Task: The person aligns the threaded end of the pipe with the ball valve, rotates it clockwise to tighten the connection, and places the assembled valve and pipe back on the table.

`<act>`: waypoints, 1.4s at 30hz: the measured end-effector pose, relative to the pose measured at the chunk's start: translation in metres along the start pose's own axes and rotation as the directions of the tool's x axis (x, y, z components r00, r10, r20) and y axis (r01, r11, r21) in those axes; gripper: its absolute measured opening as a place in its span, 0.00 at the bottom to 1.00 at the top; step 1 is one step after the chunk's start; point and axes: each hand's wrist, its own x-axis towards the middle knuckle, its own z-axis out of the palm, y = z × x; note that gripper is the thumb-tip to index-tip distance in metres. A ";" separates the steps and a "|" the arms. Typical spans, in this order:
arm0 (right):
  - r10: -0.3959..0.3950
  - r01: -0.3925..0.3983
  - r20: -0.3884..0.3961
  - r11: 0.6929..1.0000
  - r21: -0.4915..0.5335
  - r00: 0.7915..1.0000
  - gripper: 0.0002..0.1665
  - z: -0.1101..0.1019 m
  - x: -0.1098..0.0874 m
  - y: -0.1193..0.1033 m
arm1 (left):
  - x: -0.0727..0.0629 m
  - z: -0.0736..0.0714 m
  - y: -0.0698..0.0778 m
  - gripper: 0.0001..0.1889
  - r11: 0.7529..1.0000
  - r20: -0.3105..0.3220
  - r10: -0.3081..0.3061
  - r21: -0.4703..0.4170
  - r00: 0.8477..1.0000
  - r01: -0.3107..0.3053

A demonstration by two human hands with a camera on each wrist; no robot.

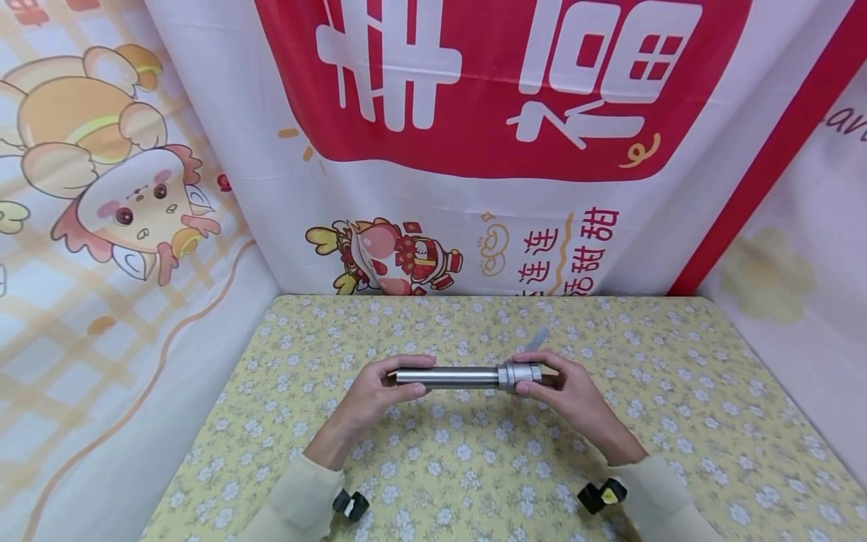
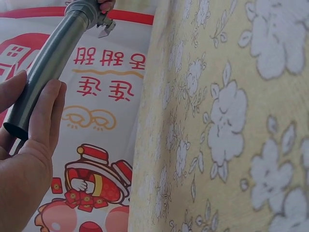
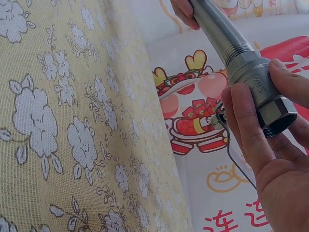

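Note:
A smooth steel pipe [image 1: 454,377] lies level across the head view, joined at its right end to a ball valve [image 1: 519,375]. My left hand [image 1: 376,389] grips the pipe's free left end between thumb and fingers; its open mouth shows in the left wrist view, beside the fingers [image 2: 44,108]. Around the valve body [image 3: 255,84] curl the thumb and fingers of my right hand [image 1: 567,391]. Some pipe thread [image 3: 238,51] shows at the joint in the right wrist view. The valve's lever handle [image 1: 537,339] points away toward the back. Pipe and valve are held above the table.
A table [image 1: 433,482] with a yellow floral cloth spreads below both hands. Behind it hangs a white and red printed backdrop [image 1: 420,188], and a printed sheet [image 1: 223,361] hangs along the left side. Small black wrist devices [image 1: 350,505] sit on both sleeves.

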 end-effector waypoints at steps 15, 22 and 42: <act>0.003 -0.003 -0.014 1.000 -0.003 1.000 0.25 0.001 0.000 0.000 | 0.002 -0.001 -0.003 0.23 1.000 0.030 0.006 0.021 1.000 -0.007; -0.013 0.013 -0.011 1.000 0.014 1.000 0.25 0.001 0.000 -0.001 | 0.002 -0.005 -0.003 0.22 0.998 0.114 0.026 -0.053 0.993 -0.020; 0.014 -0.014 -0.009 1.000 -0.014 1.000 0.30 0.002 0.001 0.000 | 0.003 -0.002 0.000 0.20 0.996 0.073 -0.011 -0.085 0.997 0.017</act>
